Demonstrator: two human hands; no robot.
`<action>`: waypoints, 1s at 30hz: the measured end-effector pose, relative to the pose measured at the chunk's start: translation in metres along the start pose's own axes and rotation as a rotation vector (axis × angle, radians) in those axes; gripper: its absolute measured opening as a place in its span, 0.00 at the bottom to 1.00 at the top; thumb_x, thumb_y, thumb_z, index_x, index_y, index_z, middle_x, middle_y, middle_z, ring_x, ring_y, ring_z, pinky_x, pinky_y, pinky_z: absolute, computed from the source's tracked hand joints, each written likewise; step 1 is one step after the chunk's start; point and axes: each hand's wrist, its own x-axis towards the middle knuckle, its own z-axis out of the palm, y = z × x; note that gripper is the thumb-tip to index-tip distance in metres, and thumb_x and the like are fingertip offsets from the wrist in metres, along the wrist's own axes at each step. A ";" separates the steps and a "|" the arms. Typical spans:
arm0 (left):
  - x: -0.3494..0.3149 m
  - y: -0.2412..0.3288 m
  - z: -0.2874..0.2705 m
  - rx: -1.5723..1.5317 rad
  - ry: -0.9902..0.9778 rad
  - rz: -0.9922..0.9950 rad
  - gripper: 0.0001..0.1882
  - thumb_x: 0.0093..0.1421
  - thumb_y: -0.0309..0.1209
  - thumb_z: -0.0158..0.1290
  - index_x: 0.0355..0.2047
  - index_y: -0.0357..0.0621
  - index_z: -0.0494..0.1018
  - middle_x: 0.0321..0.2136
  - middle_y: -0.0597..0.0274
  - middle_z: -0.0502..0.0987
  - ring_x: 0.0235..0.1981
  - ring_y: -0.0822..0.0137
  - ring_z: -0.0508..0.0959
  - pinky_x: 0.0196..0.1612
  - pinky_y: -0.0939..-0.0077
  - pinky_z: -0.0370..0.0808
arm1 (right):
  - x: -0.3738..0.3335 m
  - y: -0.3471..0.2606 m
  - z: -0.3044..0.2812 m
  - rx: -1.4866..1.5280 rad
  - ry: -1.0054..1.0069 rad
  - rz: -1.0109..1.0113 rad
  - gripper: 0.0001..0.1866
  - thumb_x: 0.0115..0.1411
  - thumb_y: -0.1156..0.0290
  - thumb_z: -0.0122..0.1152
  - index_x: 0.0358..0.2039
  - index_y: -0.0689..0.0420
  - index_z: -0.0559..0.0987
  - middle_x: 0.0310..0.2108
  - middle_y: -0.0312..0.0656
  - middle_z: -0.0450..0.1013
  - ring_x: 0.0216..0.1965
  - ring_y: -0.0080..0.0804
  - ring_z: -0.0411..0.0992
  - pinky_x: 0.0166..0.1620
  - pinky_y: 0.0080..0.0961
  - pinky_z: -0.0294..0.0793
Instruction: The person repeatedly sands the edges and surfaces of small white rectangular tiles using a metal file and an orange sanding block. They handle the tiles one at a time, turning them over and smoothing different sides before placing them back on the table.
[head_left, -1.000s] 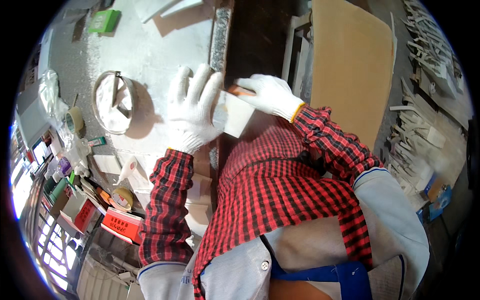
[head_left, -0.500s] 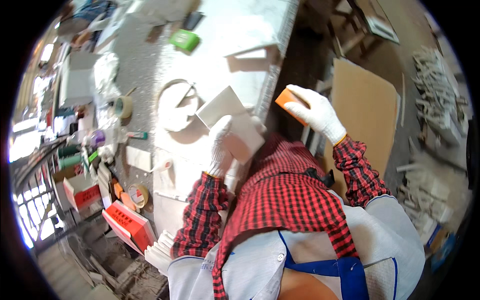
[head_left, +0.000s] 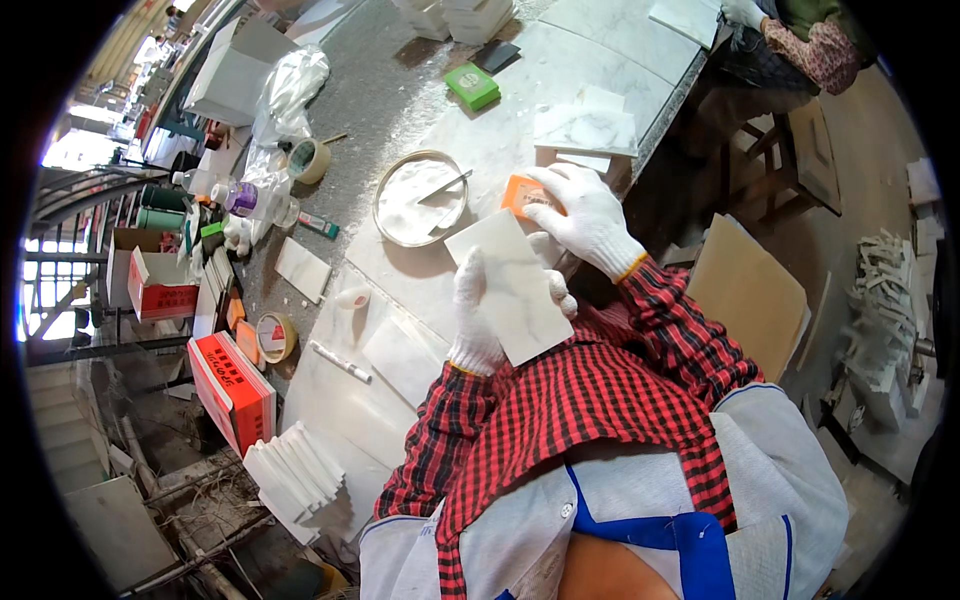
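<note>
White marble rectangular tile, centre frame above the desk: left hand clamped underneath; right hand closed on orange sanding block. Risk: one-handed grip, tile may slip.

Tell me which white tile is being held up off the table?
The marble tile in the left hand, tilted above the lap. The other tiles lie flat on the table, like the small one beside the round dish.

White knit gloves on the left hand and right hand; red-and-black checked sleeves, pale apron with blue straps.
</note>
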 end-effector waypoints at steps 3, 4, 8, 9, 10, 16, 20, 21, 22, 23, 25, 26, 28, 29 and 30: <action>0.011 -0.009 0.003 -0.013 0.066 0.024 0.43 0.66 0.68 0.40 0.61 0.39 0.65 0.36 0.42 0.77 0.36 0.45 0.79 0.40 0.52 0.79 | -0.008 -0.001 -0.024 0.665 -0.166 0.295 0.32 0.61 0.58 0.68 0.64 0.56 0.74 0.56 0.49 0.75 0.57 0.40 0.73 0.57 0.35 0.73; 0.015 -0.010 0.002 -0.007 0.089 0.028 0.44 0.65 0.68 0.41 0.61 0.39 0.64 0.36 0.42 0.77 0.36 0.45 0.79 0.40 0.52 0.79 | -0.009 -0.006 -0.031 0.827 -0.245 0.339 0.33 0.61 0.59 0.69 0.64 0.57 0.73 0.57 0.50 0.75 0.57 0.39 0.74 0.57 0.33 0.74; 0.033 -0.017 -0.006 -0.058 0.124 -0.013 0.49 0.62 0.74 0.38 0.63 0.42 0.63 0.37 0.42 0.76 0.37 0.43 0.78 0.42 0.49 0.77 | 0.007 -0.013 -0.035 0.625 -0.349 0.163 0.36 0.58 0.59 0.71 0.64 0.58 0.72 0.56 0.54 0.74 0.53 0.40 0.77 0.57 0.31 0.75; 0.036 -0.019 -0.005 -0.062 0.084 -0.021 0.49 0.61 0.75 0.38 0.63 0.42 0.63 0.38 0.42 0.76 0.37 0.43 0.78 0.42 0.49 0.77 | 0.012 -0.016 -0.038 0.495 -0.351 0.148 0.35 0.58 0.58 0.70 0.64 0.58 0.72 0.55 0.55 0.75 0.53 0.41 0.77 0.56 0.31 0.75; 0.039 -0.020 -0.004 -0.067 0.046 -0.026 0.50 0.61 0.76 0.38 0.63 0.42 0.64 0.38 0.42 0.76 0.38 0.43 0.78 0.42 0.49 0.77 | 0.018 -0.008 -0.032 0.557 -0.265 0.192 0.33 0.60 0.60 0.68 0.64 0.58 0.73 0.53 0.52 0.76 0.52 0.38 0.77 0.55 0.30 0.75; 0.046 -0.016 0.004 0.231 0.144 0.101 0.45 0.64 0.69 0.46 0.62 0.39 0.63 0.36 0.51 0.76 0.36 0.58 0.79 0.42 0.61 0.79 | 0.039 0.032 -0.025 0.710 0.042 0.339 0.22 0.69 0.65 0.59 0.58 0.65 0.77 0.50 0.44 0.79 0.50 0.26 0.76 0.54 0.23 0.74; 0.046 -0.016 -0.045 0.488 0.313 0.174 0.44 0.67 0.67 0.43 0.66 0.39 0.61 0.36 0.58 0.74 0.37 0.67 0.77 0.42 0.72 0.77 | 0.018 0.018 -0.035 1.069 -0.248 0.363 0.30 0.66 0.65 0.61 0.64 0.68 0.70 0.55 0.47 0.76 0.56 0.30 0.73 0.59 0.26 0.72; 0.046 -0.015 -0.037 0.574 0.400 0.231 0.44 0.68 0.66 0.43 0.67 0.38 0.60 0.39 0.57 0.75 0.39 0.67 0.78 0.44 0.72 0.77 | 0.015 0.006 -0.049 1.074 -0.350 0.351 0.34 0.64 0.66 0.63 0.67 0.67 0.66 0.55 0.47 0.75 0.57 0.30 0.72 0.59 0.27 0.72; 0.047 -0.014 -0.029 0.666 0.493 0.279 0.45 0.69 0.65 0.43 0.68 0.37 0.59 0.42 0.57 0.75 0.41 0.68 0.78 0.46 0.73 0.77 | 0.008 -0.003 -0.052 1.133 -0.391 0.336 0.35 0.64 0.67 0.64 0.68 0.66 0.65 0.56 0.47 0.74 0.57 0.30 0.72 0.59 0.27 0.72; 0.048 -0.013 -0.020 0.758 0.592 0.321 0.45 0.69 0.64 0.43 0.69 0.35 0.57 0.44 0.56 0.76 0.43 0.68 0.78 0.47 0.73 0.76 | 0.004 -0.011 -0.053 1.193 -0.429 0.321 0.36 0.63 0.67 0.65 0.69 0.65 0.64 0.56 0.47 0.74 0.57 0.31 0.71 0.59 0.28 0.72; 0.058 -0.011 -0.001 1.132 0.735 0.486 0.44 0.70 0.61 0.45 0.69 0.34 0.56 0.49 0.55 0.76 0.46 0.67 0.78 0.49 0.73 0.77 | 0.002 -0.020 -0.045 1.111 -0.351 0.260 0.33 0.64 0.67 0.65 0.67 0.63 0.67 0.58 0.47 0.72 0.55 0.28 0.72 0.56 0.26 0.74; 0.055 -0.009 -0.002 1.109 0.723 0.514 0.38 0.71 0.51 0.50 0.68 0.32 0.57 0.53 0.53 0.75 0.50 0.66 0.78 0.51 0.72 0.77 | 0.006 -0.024 -0.046 1.133 -0.377 0.359 0.31 0.64 0.67 0.64 0.65 0.64 0.69 0.57 0.46 0.72 0.55 0.28 0.72 0.55 0.26 0.74; 0.050 -0.001 0.006 0.972 0.709 0.473 0.29 0.73 0.40 0.49 0.66 0.33 0.59 0.51 0.54 0.76 0.49 0.69 0.78 0.51 0.74 0.77 | 0.016 -0.014 -0.034 1.142 -0.354 0.374 0.26 0.65 0.66 0.63 0.60 0.66 0.74 0.57 0.45 0.72 0.54 0.27 0.72 0.55 0.26 0.73; 0.048 0.001 0.009 0.902 0.695 0.452 0.25 0.74 0.35 0.49 0.65 0.33 0.60 0.50 0.55 0.76 0.48 0.70 0.78 0.51 0.75 0.77 | 0.016 -0.002 -0.020 1.124 -0.298 0.294 0.24 0.65 0.65 0.62 0.57 0.67 0.76 0.57 0.44 0.72 0.54 0.27 0.72 0.56 0.26 0.73; 0.042 0.002 0.004 0.817 0.688 0.474 0.25 0.72 0.31 0.50 0.65 0.31 0.60 0.51 0.54 0.76 0.50 0.69 0.78 0.53 0.73 0.77 | 0.020 0.002 -0.019 1.087 -0.367 0.269 0.27 0.67 0.68 0.60 0.64 0.65 0.72 0.55 0.39 0.75 0.53 0.19 0.72 0.52 0.19 0.73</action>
